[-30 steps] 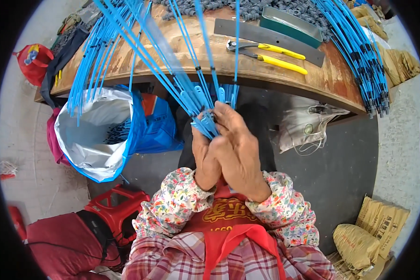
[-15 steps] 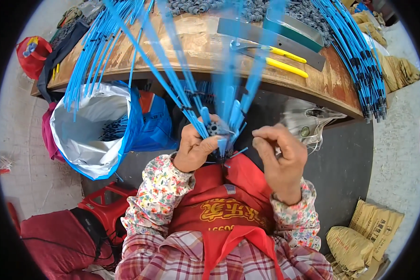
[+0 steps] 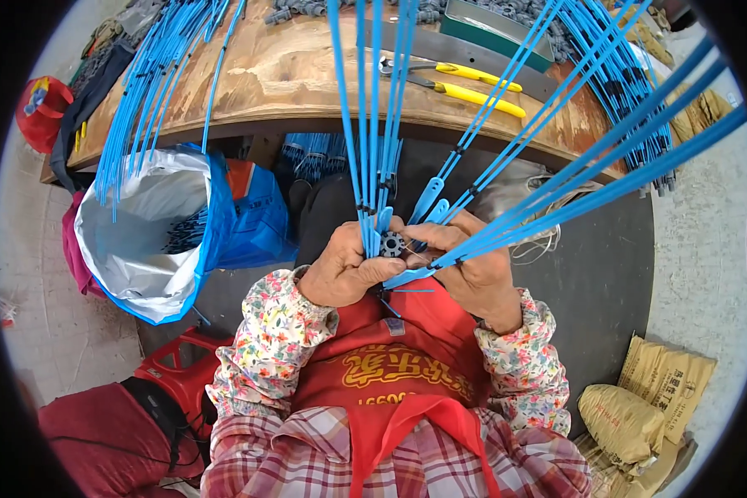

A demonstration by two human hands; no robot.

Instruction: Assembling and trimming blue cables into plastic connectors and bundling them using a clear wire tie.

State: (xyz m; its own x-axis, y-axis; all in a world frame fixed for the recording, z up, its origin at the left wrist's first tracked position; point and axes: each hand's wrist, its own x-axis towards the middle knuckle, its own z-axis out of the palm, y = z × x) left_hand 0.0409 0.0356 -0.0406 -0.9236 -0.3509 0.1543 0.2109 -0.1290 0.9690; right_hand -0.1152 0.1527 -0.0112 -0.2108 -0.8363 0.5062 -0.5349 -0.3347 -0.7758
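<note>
Left hand (image 3: 340, 270) clasping dark slotted hub (image 3: 392, 244) with blue rods (image 3: 376, 83) — held centrally, below the bench (image 3: 286, 75) | hub likely hard, light; rods springy, best gripped near hub | red apron (image 3: 394, 342), yellow lettering (image 3: 411, 365) | right hand (image 3: 485, 274) grasping more rods by lower ends | brown paper sack (image 3: 676, 373), printed

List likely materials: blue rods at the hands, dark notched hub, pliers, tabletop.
Blue rods: probably plastic or plastic-coated, smooth, even colour; core not visible.
Dark notched hub: likely moulded plastic, fairly matte, regular notches.
Pliers: head looks like grey metal; glossy yellow handles, plastic or rubber, can't tell which.
Tabletop: wood, probably plywood; patchy, worn surface.
</note>
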